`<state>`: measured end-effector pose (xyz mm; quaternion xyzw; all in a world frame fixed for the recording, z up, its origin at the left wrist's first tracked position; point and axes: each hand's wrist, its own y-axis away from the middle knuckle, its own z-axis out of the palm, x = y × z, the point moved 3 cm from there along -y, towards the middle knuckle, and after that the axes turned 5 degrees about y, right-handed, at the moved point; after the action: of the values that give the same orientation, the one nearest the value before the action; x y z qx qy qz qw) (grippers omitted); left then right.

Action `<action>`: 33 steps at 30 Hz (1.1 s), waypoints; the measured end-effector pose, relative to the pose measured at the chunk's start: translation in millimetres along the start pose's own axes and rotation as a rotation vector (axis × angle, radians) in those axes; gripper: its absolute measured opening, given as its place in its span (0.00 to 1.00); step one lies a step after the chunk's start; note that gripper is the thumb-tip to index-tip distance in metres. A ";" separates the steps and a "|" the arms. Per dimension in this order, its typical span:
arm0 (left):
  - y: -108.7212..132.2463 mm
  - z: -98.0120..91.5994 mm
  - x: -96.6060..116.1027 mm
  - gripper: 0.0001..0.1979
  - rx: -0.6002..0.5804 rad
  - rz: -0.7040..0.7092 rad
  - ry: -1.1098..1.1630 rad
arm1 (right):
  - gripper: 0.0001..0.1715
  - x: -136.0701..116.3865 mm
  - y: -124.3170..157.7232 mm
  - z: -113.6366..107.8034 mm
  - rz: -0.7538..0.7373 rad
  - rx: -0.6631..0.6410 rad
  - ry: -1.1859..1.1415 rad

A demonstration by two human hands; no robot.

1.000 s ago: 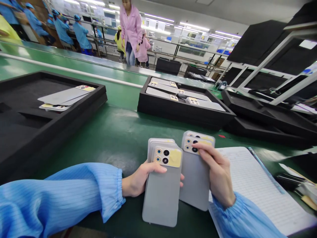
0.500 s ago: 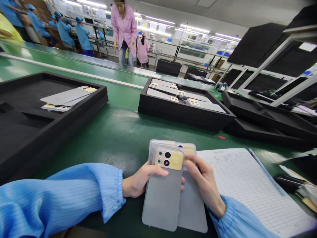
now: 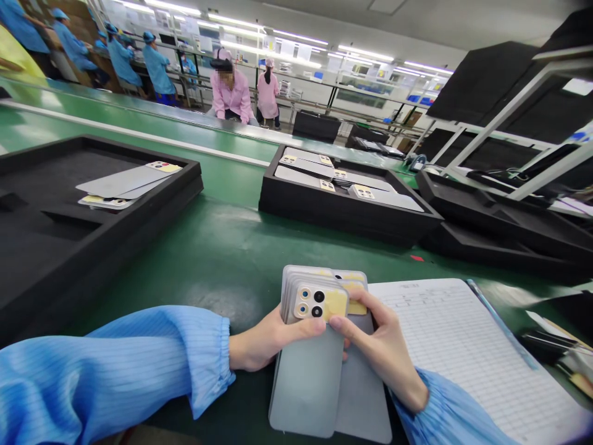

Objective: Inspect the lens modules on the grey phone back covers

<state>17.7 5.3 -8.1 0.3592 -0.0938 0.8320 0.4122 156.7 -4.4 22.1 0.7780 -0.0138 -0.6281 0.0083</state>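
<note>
A stack of grey phone back covers (image 3: 308, 377), each with a camera block and a yellow patch at its top end, is held above the bench's near edge. My left hand (image 3: 273, 334) grips the stack from the left, its thumb lying across the top cover below the lenses. My right hand (image 3: 375, 330) is closed on the top cover's right edge, thumb on the yellow patch and fingers behind it. Under the stack, to the right, more grey covers (image 3: 364, 389) stick out, partly hidden by the stack and my right hand.
A black foam tray (image 3: 139, 228) on the left holds a few covers. Another black tray (image 3: 343, 216) ahead holds several. At right lie a gridded paper sheet (image 3: 445, 334), a blue pen (image 3: 503, 324) and stacked black trays (image 3: 504, 228). A person in pink (image 3: 231, 93) is beyond the bench.
My right thumb has moved left from the lower covers onto the top cover of the stack. My left thumb reaches slightly farther right. The person in pink has bent down.
</note>
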 end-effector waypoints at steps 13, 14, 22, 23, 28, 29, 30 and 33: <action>-0.2 0.9 4.5 0.20 0.164 0.010 0.071 | 0.09 5.4 -8.4 -10.7 -0.190 0.010 0.300; 0.2 1.7 5.1 0.19 0.146 0.022 0.060 | 0.10 4.8 -8.0 -10.4 -0.194 0.000 0.294; 0.3 -5.5 1.1 0.17 0.193 -0.057 0.146 | 0.12 -1.6 -10.6 -28.0 -0.199 0.220 0.241; 0.2 -6.2 0.5 0.18 0.206 -0.072 0.147 | 0.13 -3.2 -11.1 -31.6 -0.203 0.271 0.225; -0.3 -3.7 0.5 0.17 0.146 -0.068 0.153 | 0.10 -10.5 -11.6 -41.6 -0.193 0.406 0.138; -0.4 -2.9 0.6 0.17 0.125 -0.058 0.154 | 0.10 -11.5 -11.7 -41.9 -0.195 0.406 0.130; -0.5 -2.4 0.7 0.17 0.114 -0.049 0.152 | 0.11 -12.3 -12.0 -42.0 -0.199 0.395 0.126; -0.6 -2.6 -0.3 0.16 0.117 -0.044 0.161 | 0.14 -12.5 -13.0 -42.6 -0.192 0.364 0.102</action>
<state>16.9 6.7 -10.3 0.3166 -0.0034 0.8530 0.4150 195.8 8.8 42.9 0.7952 -0.0525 -0.5729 -0.1916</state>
